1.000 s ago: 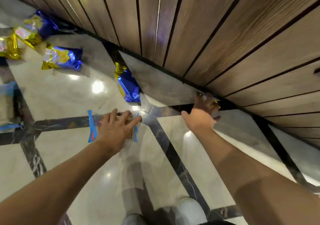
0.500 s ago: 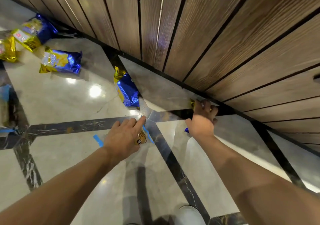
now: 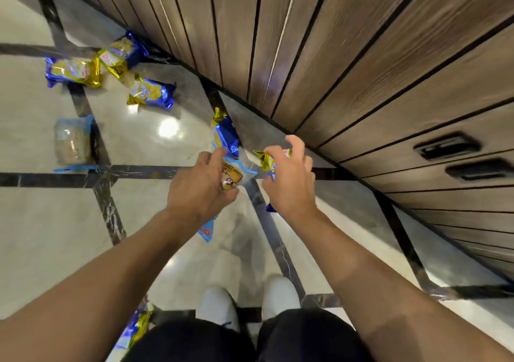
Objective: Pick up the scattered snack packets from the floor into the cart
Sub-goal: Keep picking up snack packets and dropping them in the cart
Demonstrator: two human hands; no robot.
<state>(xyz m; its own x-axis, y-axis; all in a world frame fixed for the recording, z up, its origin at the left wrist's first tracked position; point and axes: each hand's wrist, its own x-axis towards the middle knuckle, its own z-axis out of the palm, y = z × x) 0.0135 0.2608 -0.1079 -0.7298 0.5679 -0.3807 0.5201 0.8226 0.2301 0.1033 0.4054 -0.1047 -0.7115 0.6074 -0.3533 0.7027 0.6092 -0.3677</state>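
The wood-panelled wall fills the frame from twelve to three o'clock, above the glossy marble floor. Both bare forearms reach forward from six o'clock toward centre. The left hand grips a clear blue-edged packet, fingers curled round it, above the floor. The right hand pinches a blue-and-gold packet, index finger raised. More blue-and-gold packets lie scattered at ten o'clock, one just beyond the hands.

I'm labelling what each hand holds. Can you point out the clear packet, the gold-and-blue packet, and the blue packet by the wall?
clear packet [image 3: 232, 176], head view, on its printed middle beside the left fingers.
gold-and-blue packet [image 3: 265, 158], head view, on its gold end.
blue packet [image 3: 228, 136], head view, on its blue face.
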